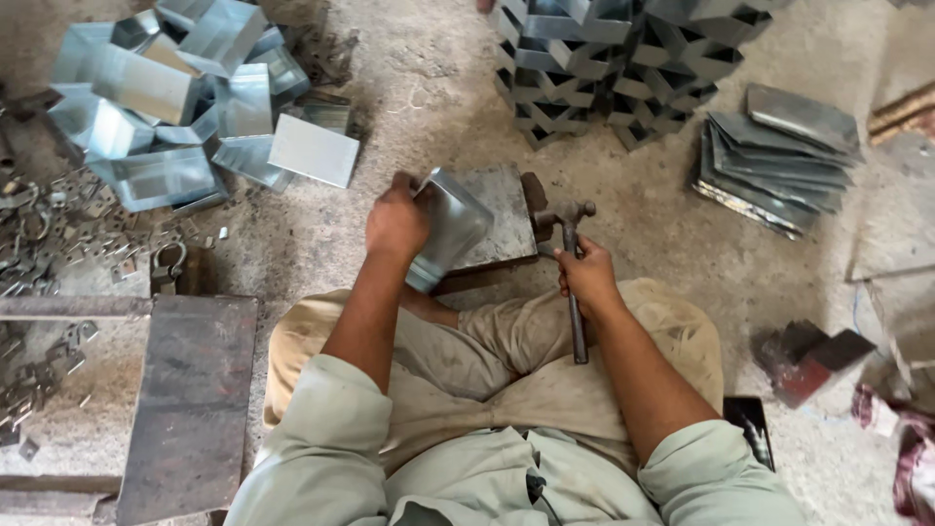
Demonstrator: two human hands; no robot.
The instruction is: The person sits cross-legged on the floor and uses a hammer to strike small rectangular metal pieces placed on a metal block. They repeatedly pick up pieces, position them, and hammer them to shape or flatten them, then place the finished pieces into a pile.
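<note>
Head view: your left hand (pixel 396 222) grips the bent sheet-metal piece (pixel 446 232) upright on the steel block (pixel 502 209) while your right hand (pixel 585 278) clasps the hammer (pixel 573 255) lowered beside it, so the forming step appears in hand and the next move calls for a squarely aimed blow.

Dusty grey concrete floor (pixel 429 88), daylit, scrap-strewn.

Shiny silver-grey sheet-metal box (pixel 450 226), dark grey hammer (pixel 573 273)
</note>
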